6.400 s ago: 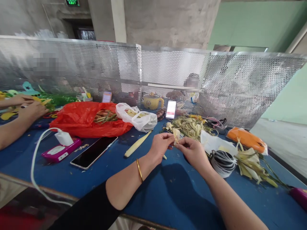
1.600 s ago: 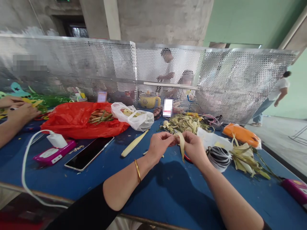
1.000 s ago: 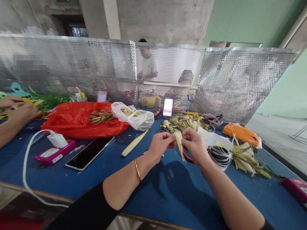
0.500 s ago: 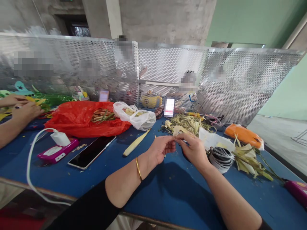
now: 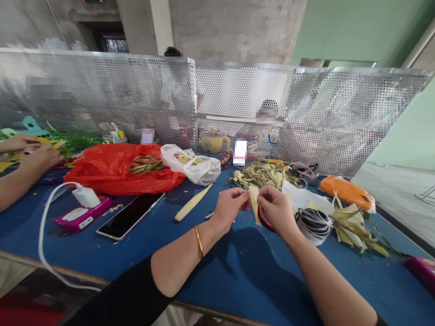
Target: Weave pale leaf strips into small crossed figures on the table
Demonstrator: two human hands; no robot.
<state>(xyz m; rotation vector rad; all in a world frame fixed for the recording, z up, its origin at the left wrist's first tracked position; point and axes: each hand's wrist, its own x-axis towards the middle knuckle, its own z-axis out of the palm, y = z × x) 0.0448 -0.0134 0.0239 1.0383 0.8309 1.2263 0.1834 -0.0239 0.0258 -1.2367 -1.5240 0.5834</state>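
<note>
Center frame, above the tabletop (image 5: 136, 258) | Left hand (image 5: 227, 209) and right hand (image 5: 279, 210) pinch a pale husk strip (image 5: 253, 199), apparently to keep it flat | Dried husk pile (image 5: 263, 174) lies beyond, seemingly within reach

Pale, dry husk strip (image 5: 254, 203) (tapered end down) hangs btwn both hands' (image 5: 228, 207) fingertips, above tbl.

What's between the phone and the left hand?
In the head view, a pale, tapered husk lies on the blue table between the phone and left hand, with a small pale scrap nearer the hand.
</note>
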